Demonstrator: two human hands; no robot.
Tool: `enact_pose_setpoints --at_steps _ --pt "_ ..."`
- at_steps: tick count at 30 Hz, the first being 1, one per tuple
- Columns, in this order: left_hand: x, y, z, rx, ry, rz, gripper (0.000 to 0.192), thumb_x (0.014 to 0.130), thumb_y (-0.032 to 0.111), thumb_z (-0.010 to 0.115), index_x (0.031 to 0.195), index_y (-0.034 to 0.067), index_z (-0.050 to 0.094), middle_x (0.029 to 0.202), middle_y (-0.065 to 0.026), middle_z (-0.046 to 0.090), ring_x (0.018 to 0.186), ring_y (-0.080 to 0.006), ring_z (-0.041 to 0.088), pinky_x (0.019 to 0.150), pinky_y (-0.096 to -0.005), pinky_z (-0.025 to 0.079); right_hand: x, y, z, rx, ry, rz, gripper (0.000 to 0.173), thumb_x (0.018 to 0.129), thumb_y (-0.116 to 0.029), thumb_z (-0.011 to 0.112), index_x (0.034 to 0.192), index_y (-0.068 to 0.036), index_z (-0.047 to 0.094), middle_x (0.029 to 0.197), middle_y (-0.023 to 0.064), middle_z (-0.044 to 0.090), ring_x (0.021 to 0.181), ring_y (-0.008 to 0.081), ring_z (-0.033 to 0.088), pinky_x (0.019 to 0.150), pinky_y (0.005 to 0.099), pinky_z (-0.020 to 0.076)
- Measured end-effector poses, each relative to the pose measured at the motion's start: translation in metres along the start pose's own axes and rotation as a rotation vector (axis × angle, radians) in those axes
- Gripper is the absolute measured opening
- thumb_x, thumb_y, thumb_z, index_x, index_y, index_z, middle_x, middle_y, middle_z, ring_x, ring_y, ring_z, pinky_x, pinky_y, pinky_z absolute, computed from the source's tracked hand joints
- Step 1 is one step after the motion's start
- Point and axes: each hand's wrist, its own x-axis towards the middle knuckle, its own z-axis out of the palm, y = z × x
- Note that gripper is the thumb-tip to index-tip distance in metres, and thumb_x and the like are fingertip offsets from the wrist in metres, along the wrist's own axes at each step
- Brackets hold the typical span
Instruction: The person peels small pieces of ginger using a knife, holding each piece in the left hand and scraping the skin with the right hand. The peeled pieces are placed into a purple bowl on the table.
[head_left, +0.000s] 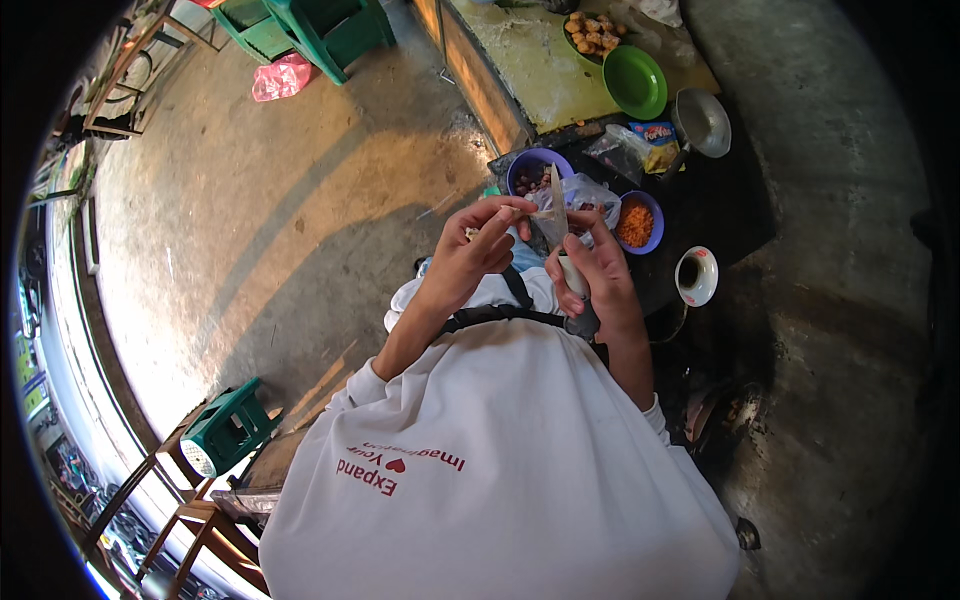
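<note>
My right hand (604, 274) grips a knife by its pale-and-grey handle (575, 281). Its narrow blade (558, 199) points up, away from my body. Beside the blade, my left hand (480, 244) pinches a small pale piece (517, 213) between thumb and forefinger; what it is cannot be made out. Another pale bit (471, 234) shows at the side of this hand. Just beyond the hands stands a purple bowl (517, 166) with small reddish-brown pieces, perhaps shallots. A clear plastic bag (592, 187) lies partly hidden behind the knife and my right hand.
To the right are a purple bowl (660, 217) of orange shreds, a white enamel dish (709, 281) with dark liquid, and a metal pan (712, 124). A green plate (635, 82) and fried balls (592, 34) lie on the yellow tabletop (551, 97). Green plastic stools (330, 34) stand far left.
</note>
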Motion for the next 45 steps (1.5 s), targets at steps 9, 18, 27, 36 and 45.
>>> enact_pose_setpoints --at_steps 9,18,27,36,45 --pt "0.009 0.0 -0.011 -0.258 0.019 -0.095 0.033 0.108 0.031 0.053 0.128 0.005 0.06 0.093 0.0034 0.057 0.053 -0.0002 0.028 0.048 -0.0187 0.026 0.0 0.015 -0.039 0.067 0.154 -0.032 0.031 0.108 -0.024 0.051 0.135 -0.011 0.045 0.077 0.0059 0.059 0.044 0.0057 0.045 0.042 0.021 0.0389" --pt "0.005 0.004 -0.015 -0.204 0.029 -0.102 0.032 0.104 0.024 0.06 0.13 0.004 0.061 0.098 0.0012 0.063 0.053 0.0012 0.032 0.049 -0.0175 0.027 0.052 0.1 -0.154 -0.493 0.462 0.024 0.039 0.107 -0.027 0.053 0.138 -0.004 0.054 0.07 0.0029 0.06 0.045 0.007 0.048 0.041 0.0246 0.0394" --pt "0.005 0.007 -0.009 -0.228 0.047 -0.088 0.023 0.102 0.017 0.063 0.122 0.007 0.06 0.11 -0.0079 0.071 0.052 0.0023 0.033 0.048 -0.0169 0.029 0.038 0.048 -0.084 -0.424 0.37 -0.073 0.038 0.108 -0.025 0.05 0.139 -0.004 0.049 0.074 0.0053 0.063 0.046 0.0059 0.048 0.044 0.0218 0.0403" --pt "0.004 0.004 0.0 -0.067 0.098 0.007 0.016 0.103 0.017 0.062 0.113 0.004 0.063 0.096 -0.0008 0.066 0.053 0.0016 0.035 0.048 -0.0184 0.027 0.002 -0.025 0.014 -0.503 -0.077 -0.107 0.046 0.107 -0.016 0.05 0.151 -0.007 0.041 0.077 0.0035 0.063 0.049 0.0011 0.043 0.046 0.0179 0.0357" --pt "0.0 0.01 0.01 -0.004 0.132 0.076 0.025 0.104 0.019 0.062 0.121 0.002 0.065 0.079 0.0074 0.053 0.054 0.0008 0.033 0.05 -0.0197 0.025 0.006 -0.02 0.023 -0.644 -0.051 -0.117 0.04 0.105 -0.016 0.052 0.144 -0.007 0.049 0.072 0.0023 0.062 0.059 0.0045 0.053 0.055 0.0243 0.0406"
